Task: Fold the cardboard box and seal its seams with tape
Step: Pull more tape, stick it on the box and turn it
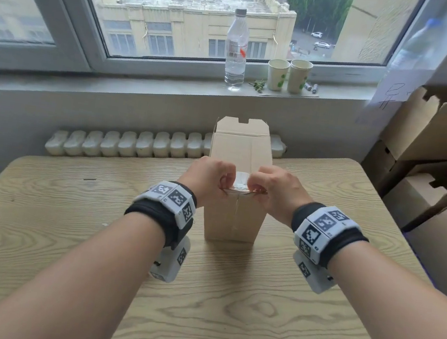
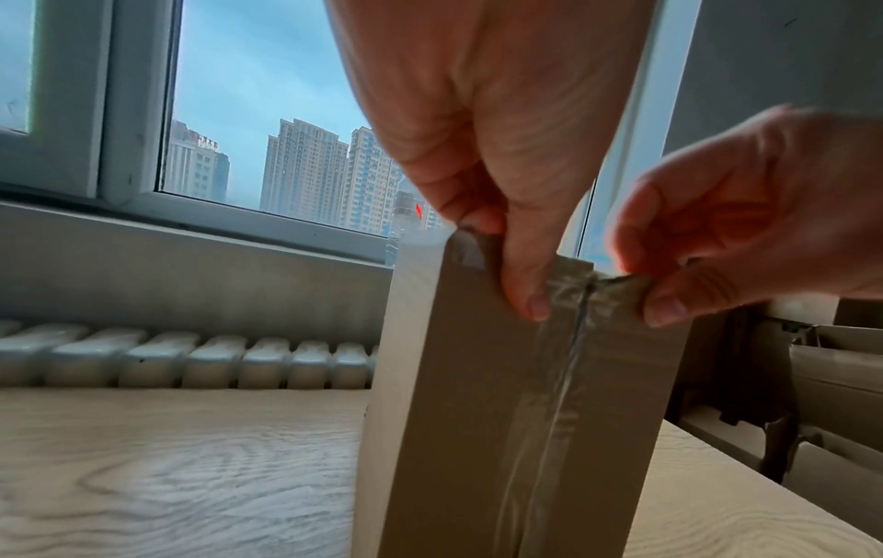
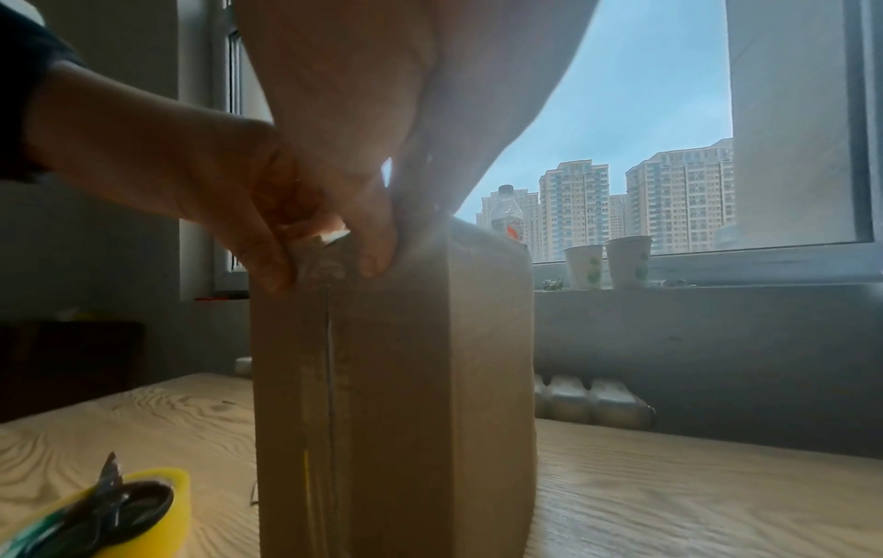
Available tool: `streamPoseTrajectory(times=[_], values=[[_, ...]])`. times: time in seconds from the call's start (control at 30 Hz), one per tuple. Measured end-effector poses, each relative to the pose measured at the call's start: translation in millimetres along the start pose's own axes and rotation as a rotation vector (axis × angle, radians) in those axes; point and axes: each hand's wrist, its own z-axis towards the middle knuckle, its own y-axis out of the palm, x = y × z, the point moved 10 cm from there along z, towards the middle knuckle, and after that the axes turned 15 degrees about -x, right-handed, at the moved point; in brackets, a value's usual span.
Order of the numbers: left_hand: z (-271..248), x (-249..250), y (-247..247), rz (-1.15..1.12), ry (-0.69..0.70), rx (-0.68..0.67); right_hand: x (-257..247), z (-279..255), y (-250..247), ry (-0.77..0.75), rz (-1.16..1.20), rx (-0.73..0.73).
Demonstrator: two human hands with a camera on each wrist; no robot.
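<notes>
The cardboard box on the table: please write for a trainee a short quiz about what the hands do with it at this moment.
1. True or false: the cardboard box lies flat on the table.
2. Where do the left hand and the right hand pinch the clear tape?
A. at the top edge of the near face
B. at the bottom of the box
C. on the far flap
3. Fill in: on the windowsill a water bottle stands beside two paper ____.

Key:
1. False, it stands upright.
2. A.
3. cups.
</notes>
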Motion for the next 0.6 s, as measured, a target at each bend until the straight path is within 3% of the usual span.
streamPoseTrajectory(times=[0.27,0.6], values=[[7.2,-5.4,3.7,-0.089,-0.006,-0.096,14.5,-1.2,-0.3,0.061,0.166,-0.106],[-4.1,-19.6,5.7,-0.42,-0.052,-0.008,29.0,-9.9,-8.3,0.134,0.409,-0.008]])
